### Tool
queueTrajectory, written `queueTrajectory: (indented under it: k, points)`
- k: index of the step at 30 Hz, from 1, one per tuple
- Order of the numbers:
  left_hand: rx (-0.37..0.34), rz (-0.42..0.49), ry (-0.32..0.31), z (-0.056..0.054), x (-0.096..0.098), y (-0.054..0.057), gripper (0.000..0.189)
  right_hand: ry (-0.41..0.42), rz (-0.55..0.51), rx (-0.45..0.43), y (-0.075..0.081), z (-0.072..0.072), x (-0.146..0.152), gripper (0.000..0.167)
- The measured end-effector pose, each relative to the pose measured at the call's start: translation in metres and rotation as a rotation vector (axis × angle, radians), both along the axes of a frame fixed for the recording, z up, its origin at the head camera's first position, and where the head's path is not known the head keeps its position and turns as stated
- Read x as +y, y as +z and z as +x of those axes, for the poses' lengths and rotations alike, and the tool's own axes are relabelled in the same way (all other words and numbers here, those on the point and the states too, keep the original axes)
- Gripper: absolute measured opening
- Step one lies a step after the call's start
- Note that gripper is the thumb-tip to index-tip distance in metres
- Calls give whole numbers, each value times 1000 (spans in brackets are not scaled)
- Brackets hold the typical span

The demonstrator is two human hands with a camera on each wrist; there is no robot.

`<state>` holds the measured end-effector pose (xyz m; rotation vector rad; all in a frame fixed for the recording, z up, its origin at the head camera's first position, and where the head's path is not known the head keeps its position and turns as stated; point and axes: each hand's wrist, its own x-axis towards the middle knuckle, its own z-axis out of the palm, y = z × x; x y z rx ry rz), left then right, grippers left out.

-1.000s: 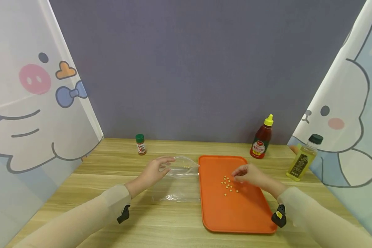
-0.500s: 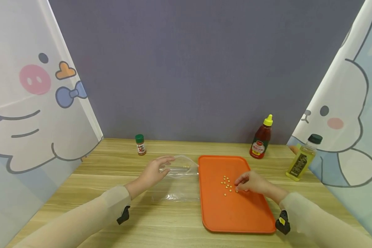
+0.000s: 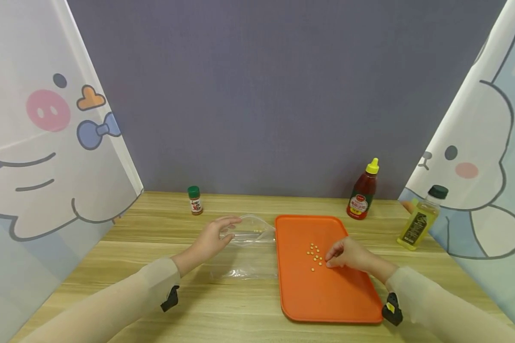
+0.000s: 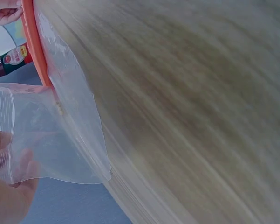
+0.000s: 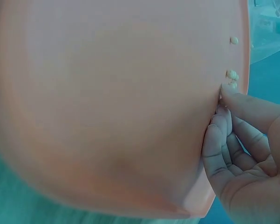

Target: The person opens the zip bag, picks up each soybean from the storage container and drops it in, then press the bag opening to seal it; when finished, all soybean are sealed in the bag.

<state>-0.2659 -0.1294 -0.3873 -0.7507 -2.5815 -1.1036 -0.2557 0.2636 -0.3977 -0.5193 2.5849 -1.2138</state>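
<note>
My left hand (image 3: 211, 239) holds the mouth of a clear zip-lock bag (image 3: 244, 267) between thumb and fingers, and the mouth gapes. A few soybeans (image 3: 257, 231) show inside the bag, which lies against the left edge of an orange tray (image 3: 326, 300). Several loose soybeans (image 3: 315, 259) are scattered on the tray. Just right of them my right hand (image 3: 352, 255) has thumb and fingertips together, low on the tray surface, pinching a soybean that the fingertips hide. In the right wrist view, more soybeans (image 5: 232, 74) lie just past the thumb tip.
A small seasoning jar (image 3: 195, 202) with a green cap stands at the back left. Behind the tray is a red sauce bottle (image 3: 362, 193) with a yellow nozzle, and to its right an oil bottle (image 3: 418, 224). A grey panel (image 3: 257, 105) closes off the back.
My right hand has come down to the tray at the rightmost soybean, and its fingertips have closed over it. My left hand keeps holding the bag in the same place.
</note>
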Motion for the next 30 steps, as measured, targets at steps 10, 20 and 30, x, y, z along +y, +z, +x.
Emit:
queueTrajectory:
  k: [10,20,30]
  points:
    - [-13,-22,16,1,0,1,46,29,43,2,6,3,0,11]
    - [-14,-10,9,3,3,2,46,-12,-42,-10,20,-13,-4,15]
    - [-17,-8,9,4,3,4,47,-5,-42,13,41,-30,-44,20]
